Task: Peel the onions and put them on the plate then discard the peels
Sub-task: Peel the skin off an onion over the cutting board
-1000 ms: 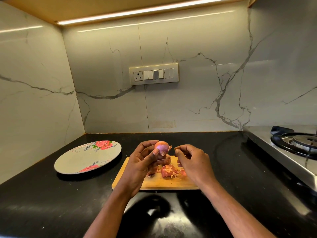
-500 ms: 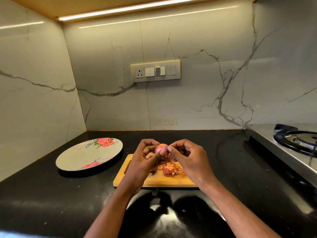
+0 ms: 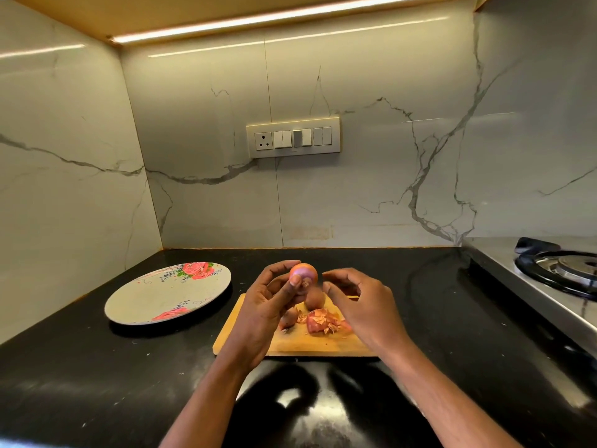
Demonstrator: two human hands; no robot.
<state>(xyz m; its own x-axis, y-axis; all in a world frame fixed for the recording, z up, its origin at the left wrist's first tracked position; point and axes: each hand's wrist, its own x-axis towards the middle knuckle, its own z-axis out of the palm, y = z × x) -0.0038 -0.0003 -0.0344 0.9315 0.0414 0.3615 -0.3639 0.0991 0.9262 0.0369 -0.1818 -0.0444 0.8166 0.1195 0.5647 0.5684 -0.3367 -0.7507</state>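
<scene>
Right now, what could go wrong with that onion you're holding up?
The onion sits only at the left hand's fingertips, above the board. It could slip, perhaps rolling onto the counter. The peels lie loose, so the right hand might brush some off. The plate is off to the side, so carrying could drop it.

Bare forearms, no sleeves, ringless fingers

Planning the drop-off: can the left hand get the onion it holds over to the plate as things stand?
Probably yes. The left hand grips the onion, and the plate lies to its left with only bare counter between.
</scene>
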